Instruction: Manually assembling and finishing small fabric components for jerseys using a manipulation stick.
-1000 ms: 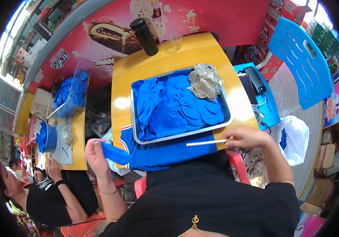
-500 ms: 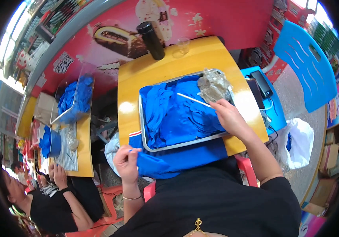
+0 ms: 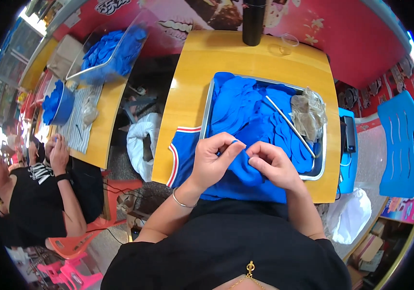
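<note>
My left hand [image 3: 213, 160] and my right hand [image 3: 271, 163] meet at the near edge of a yellow table [image 3: 192, 92], both pinching one small blue fabric piece [image 3: 242, 166]. Just beyond them a metal tray [image 3: 208, 106] holds a heap of several blue fabric pieces [image 3: 253, 113]. A thin white stick [image 3: 289, 124] lies loose across the heap, apart from both hands. A crumpled clear plastic bag [image 3: 308, 113] sits in the tray's right end. A blue cloth with red and white trim [image 3: 183, 154] hangs over the table's near edge under my hands.
A black bottle [image 3: 253, 21] and a clear cup [image 3: 288, 43] stand at the table's far edge. A blue chair [image 3: 400, 140] is on the right. At a second table [image 3: 98, 121] on the left, another person [image 3: 33, 193] sits by more blue pieces [image 3: 113, 48].
My right hand has put the stick down on the heap and come back to the table's near edge. Both hands now pinch one blue piece together.
</note>
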The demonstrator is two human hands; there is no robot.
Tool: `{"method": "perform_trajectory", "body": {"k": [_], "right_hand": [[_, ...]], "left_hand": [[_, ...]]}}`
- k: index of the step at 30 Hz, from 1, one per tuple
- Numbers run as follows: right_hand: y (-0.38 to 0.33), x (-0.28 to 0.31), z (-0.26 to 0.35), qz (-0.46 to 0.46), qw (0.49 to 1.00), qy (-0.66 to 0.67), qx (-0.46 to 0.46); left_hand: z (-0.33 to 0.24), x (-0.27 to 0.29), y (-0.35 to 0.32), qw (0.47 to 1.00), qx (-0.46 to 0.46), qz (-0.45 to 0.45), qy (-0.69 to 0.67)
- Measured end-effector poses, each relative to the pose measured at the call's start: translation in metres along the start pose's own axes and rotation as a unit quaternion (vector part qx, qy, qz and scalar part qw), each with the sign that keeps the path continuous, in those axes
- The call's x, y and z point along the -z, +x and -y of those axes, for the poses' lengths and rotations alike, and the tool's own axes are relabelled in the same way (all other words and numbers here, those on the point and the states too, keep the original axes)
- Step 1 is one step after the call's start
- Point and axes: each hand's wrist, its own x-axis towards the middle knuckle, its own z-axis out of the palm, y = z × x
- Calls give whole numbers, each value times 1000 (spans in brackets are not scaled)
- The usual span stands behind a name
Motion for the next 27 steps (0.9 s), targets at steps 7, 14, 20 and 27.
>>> {"method": "perform_trajectory", "body": {"k": [7,14,20,27], "right_hand": [[9,-24,-11,-88,994,-45,48],[9,-32,-21,-158,973,-100,133],[14,-26,-11,-85,969,-217,87],[10,-27,-5,-95,942,-295,125]], "left_hand": [[6,12,-2,998,-7,-61,-7],[12,19,-5,993,-31,-110,-12],[4,21,-6,997,-40,-66,28],[4,41,-11,993,-34,-29,108]]}}
